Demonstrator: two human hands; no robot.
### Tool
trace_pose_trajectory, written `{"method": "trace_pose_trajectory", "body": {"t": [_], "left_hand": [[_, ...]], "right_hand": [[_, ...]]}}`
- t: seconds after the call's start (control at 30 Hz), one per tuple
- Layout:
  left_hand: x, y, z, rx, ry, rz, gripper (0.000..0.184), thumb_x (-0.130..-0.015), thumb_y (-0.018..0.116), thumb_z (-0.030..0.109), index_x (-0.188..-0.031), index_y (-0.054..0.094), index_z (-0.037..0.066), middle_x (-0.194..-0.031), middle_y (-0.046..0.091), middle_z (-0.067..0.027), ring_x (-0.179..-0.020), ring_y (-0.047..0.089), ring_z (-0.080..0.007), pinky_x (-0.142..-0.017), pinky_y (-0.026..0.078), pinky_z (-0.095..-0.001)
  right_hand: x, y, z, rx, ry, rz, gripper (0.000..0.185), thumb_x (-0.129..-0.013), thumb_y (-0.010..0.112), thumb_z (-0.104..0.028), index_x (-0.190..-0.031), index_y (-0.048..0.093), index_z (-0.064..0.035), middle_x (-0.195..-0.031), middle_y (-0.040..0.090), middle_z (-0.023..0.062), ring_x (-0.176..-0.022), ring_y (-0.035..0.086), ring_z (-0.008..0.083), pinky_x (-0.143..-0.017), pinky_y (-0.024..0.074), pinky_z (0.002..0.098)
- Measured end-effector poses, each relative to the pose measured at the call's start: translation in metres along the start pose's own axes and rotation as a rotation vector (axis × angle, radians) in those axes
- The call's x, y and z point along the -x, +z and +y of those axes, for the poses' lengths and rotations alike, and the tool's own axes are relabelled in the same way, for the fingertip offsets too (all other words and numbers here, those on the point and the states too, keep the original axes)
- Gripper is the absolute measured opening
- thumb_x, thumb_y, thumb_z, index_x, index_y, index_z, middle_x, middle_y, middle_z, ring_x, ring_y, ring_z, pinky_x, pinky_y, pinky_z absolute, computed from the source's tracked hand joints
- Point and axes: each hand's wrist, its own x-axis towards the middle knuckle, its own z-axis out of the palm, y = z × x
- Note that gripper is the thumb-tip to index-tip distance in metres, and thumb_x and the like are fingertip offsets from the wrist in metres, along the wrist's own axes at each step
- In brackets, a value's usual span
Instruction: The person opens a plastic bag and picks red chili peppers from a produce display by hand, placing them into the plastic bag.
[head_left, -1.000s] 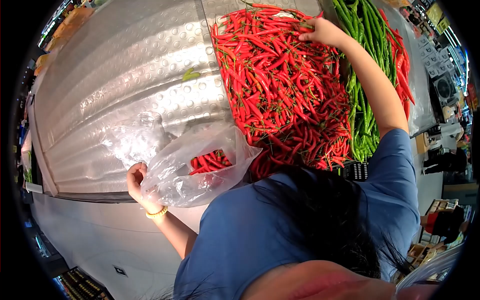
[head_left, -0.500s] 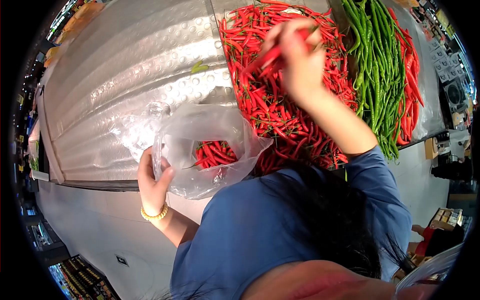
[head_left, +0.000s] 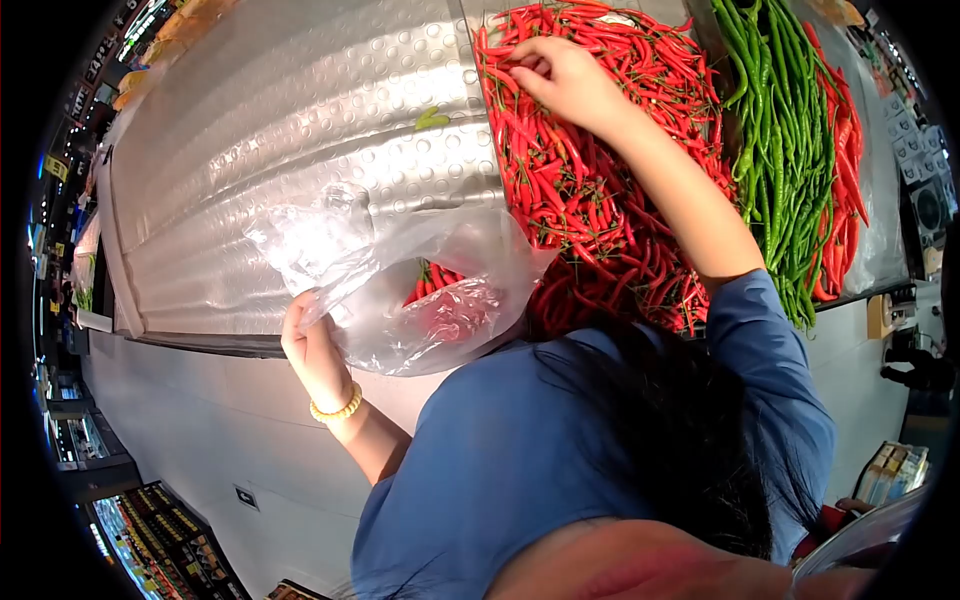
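My left hand (head_left: 312, 345) is closed on the rim of a clear plastic bag (head_left: 390, 335), whose mouth gapes upward. Inside the bag lie several red chili peppers (head_left: 432, 280), seen through the opening and blurred through the film. My right hand (head_left: 568, 82) is over the far left part of a heap of red chili peppers (head_left: 590, 200). Its thumb and fingers are bent together at a red chili pepper (head_left: 497, 53) on the edge of the heap; the palm side is hidden.
Left of the heap stretches a silvery, dimpled display surface (head_left: 300, 130) with a small green piece (head_left: 431, 119) on it. Long green peppers (head_left: 775, 160) and larger red peppers (head_left: 845, 190) lie to the right. The counter's front edge (head_left: 210, 345) runs before me above a grey floor (head_left: 180, 420).
My right hand has moved left and down to the heap; the red peppers it held up no longer show. My left hand has tightened on the bag rim, and the bag mouth has narrowed.
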Motion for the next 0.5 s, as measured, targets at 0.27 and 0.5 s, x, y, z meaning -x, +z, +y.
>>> {"method": "trace_pose_trajectory", "body": {"t": [0.27,0.5], "left_hand": [[0.000,0.001,0.002,0.005,-0.033,-0.022,0.014,-0.090,0.046,0.006,-0.096,0.057,-0.001,-0.069,0.048,0.0068,-0.058,0.035,0.0001,-0.050,0.024,-0.0152],[-0.005,0.006,0.000,-0.021,-0.001,-0.034,0.013,-0.091,0.047,0.007,-0.093,0.057,0.000,-0.068,0.047,0.0075,-0.057,0.035,0.0006,-0.049,0.024,-0.0146]], "right_hand": [[0.049,0.002,0.014,0.410,-0.272,-0.384,0.050,-0.076,0.063,-0.034,-0.119,0.049,-0.0131,-0.122,0.047,0.0135,-0.117,0.040,0.0324,-0.101,0.0268,0.0482],[0.042,-0.006,0.033,0.467,-0.491,-0.493,0.032,-0.078,0.065,-0.031,-0.101,0.054,-0.0121,-0.097,0.052,0.0070,-0.092,0.052,0.0260,-0.083,0.0388,0.0392]]}}
